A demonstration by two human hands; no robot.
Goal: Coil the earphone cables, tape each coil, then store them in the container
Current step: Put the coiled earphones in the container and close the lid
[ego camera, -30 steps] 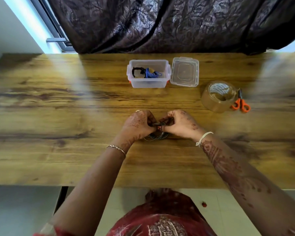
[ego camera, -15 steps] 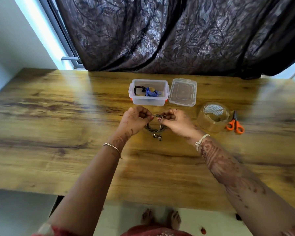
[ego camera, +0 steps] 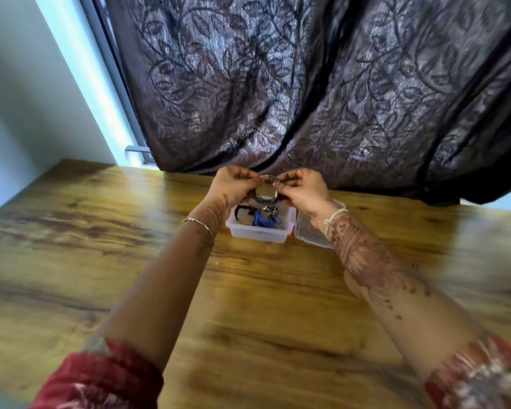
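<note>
A grey coiled earphone cable (ego camera: 266, 193) hangs in the air just above the clear plastic container (ego camera: 258, 233). My left hand (ego camera: 234, 184) pinches the coil's left side and my right hand (ego camera: 303, 187) pinches its right side. The earbuds dangle from the coil over the open box. Inside the container lie a black coil (ego camera: 242, 211) and a blue coil (ego camera: 263, 220). The wooden table (ego camera: 248, 305) carries the box near its far edge.
The container's clear lid (ego camera: 310, 234) lies flat just right of the box, partly under my right wrist. A dark leaf-patterned curtain (ego camera: 307, 84) hangs behind the table. The tape roll and scissors are out of sight.
Both hands lifted the grey coil off the table and carried it away from me to above the container. The camera tilted up, so tape and scissors left the view.
</note>
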